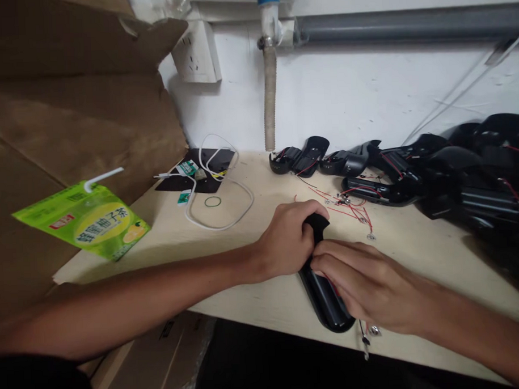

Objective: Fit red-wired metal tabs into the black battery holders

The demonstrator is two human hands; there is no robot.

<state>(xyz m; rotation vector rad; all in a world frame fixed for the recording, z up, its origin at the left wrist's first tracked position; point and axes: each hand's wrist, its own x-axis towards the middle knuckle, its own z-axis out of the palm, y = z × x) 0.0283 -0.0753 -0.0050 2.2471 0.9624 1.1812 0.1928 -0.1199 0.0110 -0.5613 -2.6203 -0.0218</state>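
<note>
A glossy black plastic housing [330, 305] with a rounded near end lies tilted at the table's front edge. My left hand [286, 236] is wrapped round its far, curved end. Against its middle, my right hand [356, 270] presses with bent fingers; a bit of red wire shows beside them. Whatever the right fingertips pinch inside the housing is hidden. Small metal parts on a wire [374, 330] hang or lie just below the right hand. Beyond both hands, thin red wires with small round metal pieces [349, 205] lie loose on the table.
Several similar black housings [412, 172] are heaped at the back right. A white cable [218, 226] lies by a dark flat sheet [214, 168]. A green drink pouch with a straw [90, 220] stands left, beside cardboard [69, 121]. A ribbed hose [270, 97] hangs at the wall.
</note>
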